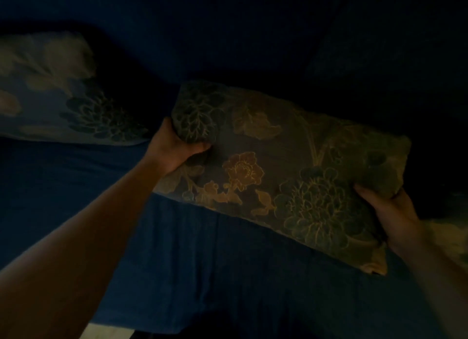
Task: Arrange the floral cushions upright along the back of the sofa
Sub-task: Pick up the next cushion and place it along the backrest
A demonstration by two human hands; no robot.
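The scene is very dark. I hold a floral cushion (278,166) with green and orange flowers over the blue sofa seat (76,187), tilted with its right end lower. My left hand (174,146) grips its upper left corner. My right hand (390,212) grips its right edge. A second floral cushion (58,93), paler, leans against the sofa back (202,35) at the far left.
A pale patterned object (453,237) shows at the right edge behind my right wrist; I cannot tell what it is. A strip of light floor (106,332) shows below the sofa's front edge.
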